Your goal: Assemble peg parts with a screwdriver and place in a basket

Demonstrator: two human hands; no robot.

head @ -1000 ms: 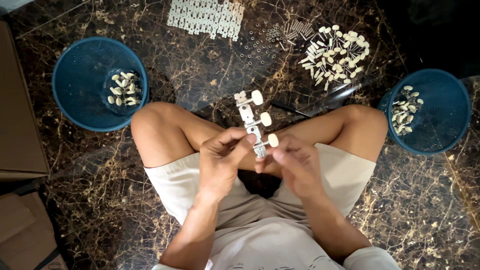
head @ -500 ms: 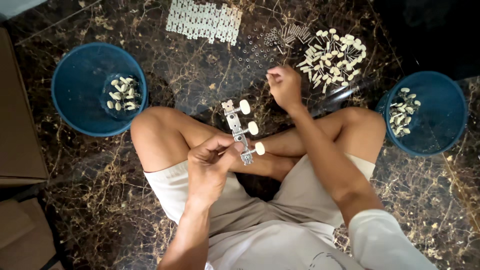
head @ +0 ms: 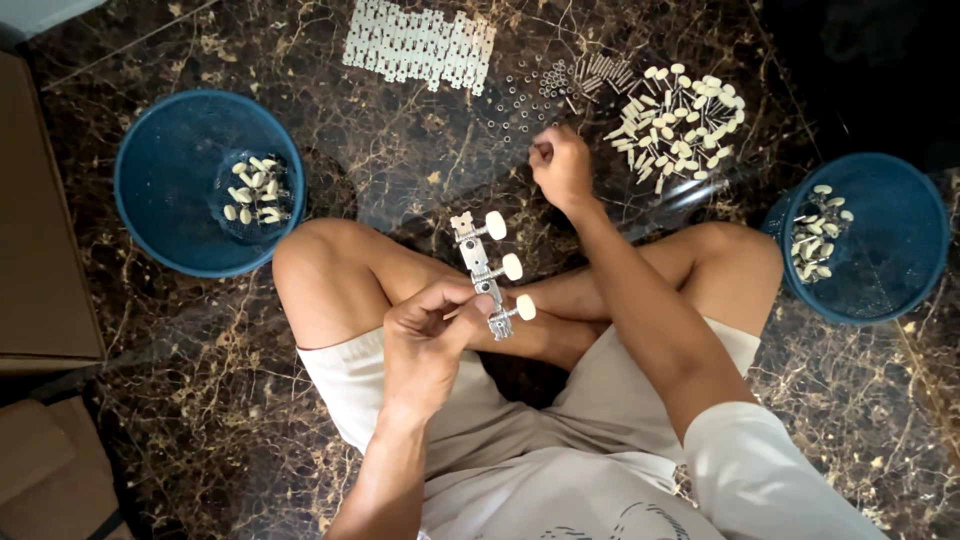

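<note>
- Dark marble floor, veined in gold, lay under a person who sat cross-legged on it, seen from above.
- The left hand pinched the lower end of a metal tuning-machine strip between thumb and fingers, above the crossed shins.
- The strip pointed up and away from the body, slightly tilted, with three cream knobs sticking out on its right side.
- The right hand was stretched forward to the floor, fingers curled closed; whether it pinched a small part could not be told.
- That hand sat just beside a scatter of small washers and screws and near a pile of loose cream-knobbed pegs.
- A sheet of pale metal plates lay further out, beyond the small hardware.
- A blue round bowl stood by the left knee, with a few cream pieces in it.
- A second blue bowl stood by the right knee, also holding a few cream pieces.
- Brown cardboard lay along the left edge of the view.
</note>
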